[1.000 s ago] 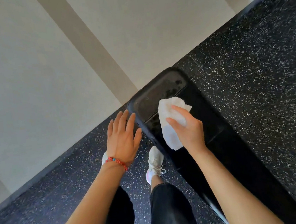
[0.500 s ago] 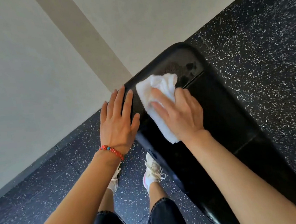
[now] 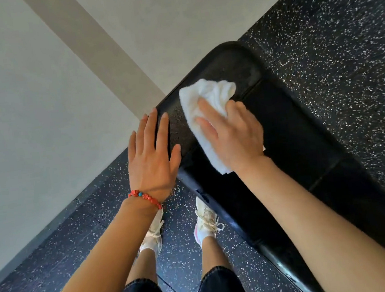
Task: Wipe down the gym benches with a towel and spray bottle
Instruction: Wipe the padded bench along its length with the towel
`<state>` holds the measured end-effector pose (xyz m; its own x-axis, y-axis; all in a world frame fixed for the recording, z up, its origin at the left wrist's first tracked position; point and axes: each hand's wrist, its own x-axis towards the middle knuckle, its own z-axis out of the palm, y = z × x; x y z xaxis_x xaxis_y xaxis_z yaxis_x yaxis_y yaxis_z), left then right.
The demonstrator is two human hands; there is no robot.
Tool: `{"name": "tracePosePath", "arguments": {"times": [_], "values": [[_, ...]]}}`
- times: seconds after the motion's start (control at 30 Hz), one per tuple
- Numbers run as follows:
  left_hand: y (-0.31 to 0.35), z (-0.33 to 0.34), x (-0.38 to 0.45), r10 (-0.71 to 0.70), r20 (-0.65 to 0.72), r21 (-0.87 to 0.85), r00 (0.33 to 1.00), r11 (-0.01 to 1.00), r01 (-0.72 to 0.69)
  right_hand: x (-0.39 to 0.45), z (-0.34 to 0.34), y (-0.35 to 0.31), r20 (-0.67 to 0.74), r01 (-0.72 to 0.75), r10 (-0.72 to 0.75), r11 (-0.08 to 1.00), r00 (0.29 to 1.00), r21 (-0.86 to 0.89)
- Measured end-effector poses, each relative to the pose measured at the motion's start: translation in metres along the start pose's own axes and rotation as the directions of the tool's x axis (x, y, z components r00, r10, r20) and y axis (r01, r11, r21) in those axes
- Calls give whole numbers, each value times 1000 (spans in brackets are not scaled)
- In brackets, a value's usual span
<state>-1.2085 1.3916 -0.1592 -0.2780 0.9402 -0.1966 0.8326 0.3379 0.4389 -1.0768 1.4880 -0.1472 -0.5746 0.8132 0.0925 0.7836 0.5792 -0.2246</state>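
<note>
A long black padded gym bench (image 3: 303, 139) runs from the lower right up to the wall. A crumpled white towel (image 3: 208, 97) lies on the pad near the bench's far end. My right hand (image 3: 230, 132) presses flat on the towel, fingers spread over it and holding it against the pad. My left hand (image 3: 151, 157) is open, fingers apart, with its fingertips at the bench's left edge; a red bead bracelet sits on that wrist. No spray bottle is in view.
A pale wall (image 3: 41, 101) with a darker vertical strip stands just beyond the bench's far end. Black speckled rubber floor (image 3: 342, 49) surrounds the bench. My feet in white sneakers (image 3: 206, 224) stand close to the bench's left side.
My right hand has slid the towel from the bench's left edge toward the middle and far end of the pad. My left hand stays open at the left edge.
</note>
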Motion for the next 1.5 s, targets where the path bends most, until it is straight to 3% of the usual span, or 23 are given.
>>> {"name": "tracePosePath", "arguments": {"times": [0.07,0.23,0.47,0.53,0.7,0.83,0.97,1.03,1.17,1.23,1.33,1.5], "values": [[-1,-1,1,17,3,14,1000,1000,-17,6,-2,13,5,25,-25,1000,1000,-8],[2,-3,2,11,1,58,1000,998,-11,23,-4,41,17,-352,353,936,936,-24],[5,0,10,152,8,128,988,980,-152,10,-4,40,-92,-410,408,912,908,0],[7,0,15,225,34,145,974,963,-228,-7,-7,49,-176,-511,503,860,846,1],[16,1,37,426,107,167,898,883,-439,-83,-20,77,-146,-816,809,577,569,19],[24,4,50,508,165,174,845,829,-532,-97,-21,72,-141,-891,882,454,450,-4],[25,9,51,515,145,206,845,820,-535,-69,-13,60,-120,-934,934,348,337,79],[25,11,51,518,134,222,845,815,-535,-51,-8,54,-104,-921,923,379,369,93],[23,15,52,525,103,248,845,809,-533,-30,-1,42,-44,-822,822,569,568,30],[25,15,52,531,94,250,842,806,-536,-36,-3,47,-26,-785,785,619,619,18],[23,16,52,527,83,244,846,812,-530,-63,-13,60,-44,-795,794,607,606,-2],[23,16,53,548,62,258,834,799,-543,-109,-25,67,-170,-876,863,483,476,-2]]}}
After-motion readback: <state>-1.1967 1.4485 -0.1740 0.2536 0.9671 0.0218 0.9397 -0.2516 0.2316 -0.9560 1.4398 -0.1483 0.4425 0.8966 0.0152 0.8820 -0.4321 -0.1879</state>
